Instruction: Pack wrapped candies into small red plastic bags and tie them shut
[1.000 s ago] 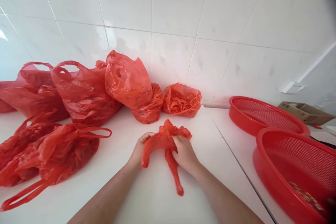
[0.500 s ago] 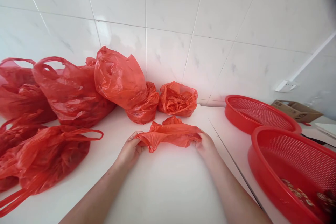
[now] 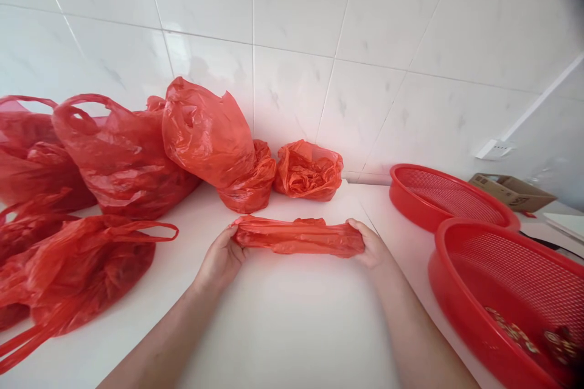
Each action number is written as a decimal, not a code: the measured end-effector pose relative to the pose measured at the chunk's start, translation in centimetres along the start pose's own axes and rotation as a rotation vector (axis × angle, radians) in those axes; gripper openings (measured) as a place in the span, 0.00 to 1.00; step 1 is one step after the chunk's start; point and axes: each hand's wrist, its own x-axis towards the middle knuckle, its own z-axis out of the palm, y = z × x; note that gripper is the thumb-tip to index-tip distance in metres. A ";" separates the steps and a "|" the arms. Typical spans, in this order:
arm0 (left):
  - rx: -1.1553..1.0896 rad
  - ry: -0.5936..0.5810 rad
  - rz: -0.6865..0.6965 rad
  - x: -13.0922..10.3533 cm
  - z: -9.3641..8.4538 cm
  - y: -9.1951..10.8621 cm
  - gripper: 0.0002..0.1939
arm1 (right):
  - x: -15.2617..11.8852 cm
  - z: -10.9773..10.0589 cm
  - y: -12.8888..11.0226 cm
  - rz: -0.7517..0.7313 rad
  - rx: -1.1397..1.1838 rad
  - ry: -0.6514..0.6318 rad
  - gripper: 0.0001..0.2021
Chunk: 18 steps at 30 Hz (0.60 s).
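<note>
Between my two hands a red plastic bag is stretched sideways into a long, gathered strip above the white table. My left hand grips its left end, thumb on top. My right hand pinches the right end, with some fingers hidden behind the plastic. Just beyond it, against the wall, sits a red bag stuffed with crumpled red plastic. A tall, full red bag leans beside that one.
More filled red bags crowd the left, one with loop handles lying nearer. At right stand two red mesh baskets, one behind and one nearer holding small pieces. A cardboard box and tiled wall lie beyond.
The bag was loose and crumpled; now it is pulled wider and tauter. My hands have moved apart, the right one farther to the right.
</note>
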 end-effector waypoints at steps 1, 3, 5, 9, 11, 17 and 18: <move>0.052 -0.030 -0.004 -0.1 0.1 0.1 0.06 | 0.2 -0.1 0.1 -0.028 0.000 0.024 0.12; 0.195 -0.104 -0.022 -0.5 0.2 0.1 0.13 | 0.7 -0.1 0.2 -0.126 -0.029 0.062 0.14; 0.344 -0.144 -0.054 -0.8 0.4 -0.1 0.16 | 0.9 0.1 0.3 -0.283 -0.102 0.158 0.15; 0.481 -0.105 -0.026 -1.1 0.7 -0.8 0.12 | -0.2 1.6 0.5 -0.821 -0.585 0.529 0.17; 0.482 -0.081 0.001 -1.0 0.7 -1.1 0.12 | -1.7 3.2 1.3 -1.074 -0.860 0.531 0.09; 0.452 -0.154 0.036 -1.7 1.3 -1.6 0.18 | -4.7 8.9 5.8 -1.097 -1.255 -0.186 0.09; 0.462 -0.208 0.037 -2.0 1.5 -1.6 0.17 | -4.5 9.4 6.4 -1.055 -1.283 -0.253 0.11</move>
